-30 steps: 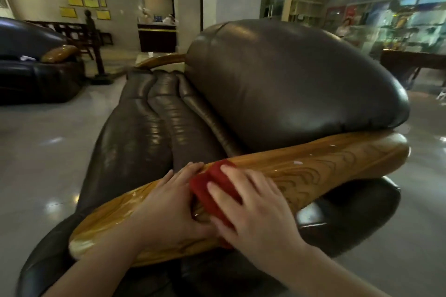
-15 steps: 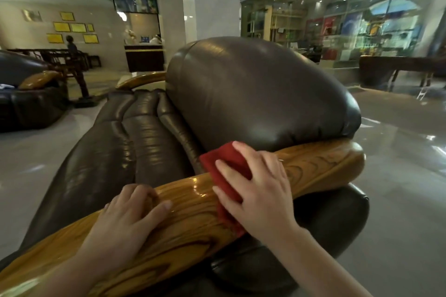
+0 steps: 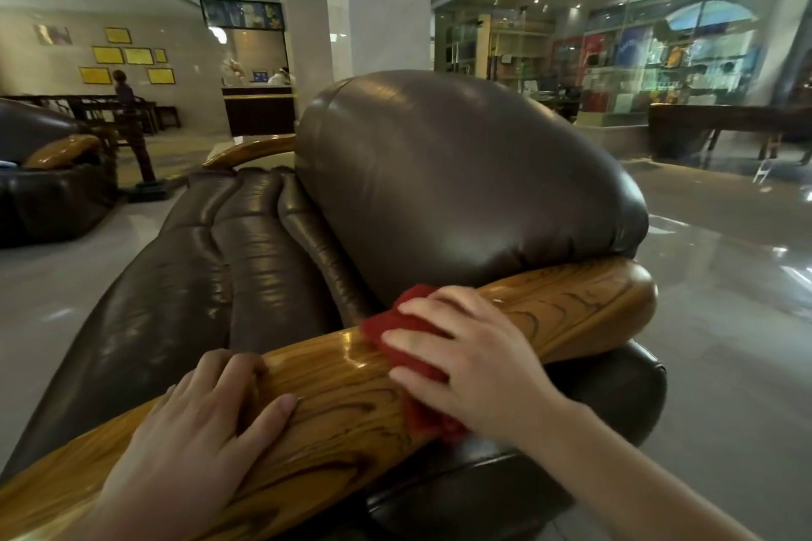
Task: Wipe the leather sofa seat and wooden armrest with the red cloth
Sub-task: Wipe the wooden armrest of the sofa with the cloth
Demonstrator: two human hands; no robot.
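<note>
The wooden armrest [image 3: 584, 303] is glossy and grained, and runs from lower left to the right across the near side of the dark brown leather sofa. My right hand [image 3: 474, 360] presses the red cloth [image 3: 408, 347] flat on the armrest's middle, fingers spread over it. Part of the cloth hangs over the near side. My left hand [image 3: 206, 417] rests on the armrest further left, fingers curled over its top, holding no cloth. Beyond the armrest lie the leather seat [image 3: 211, 268] and the puffed backrest cushion [image 3: 461, 189].
A second wooden armrest [image 3: 250, 149] shows at the sofa's far end. Another dark sofa [image 3: 48, 184] stands at the left across the shiny tiled floor. A white pillar [image 3: 378, 4], a reception counter [image 3: 259, 110] and a dark table [image 3: 725, 127] at the right stand beyond.
My right hand has slid the red cloth along the armrest toward its right end. My left hand left the cloth and now rests on the wood further left.
</note>
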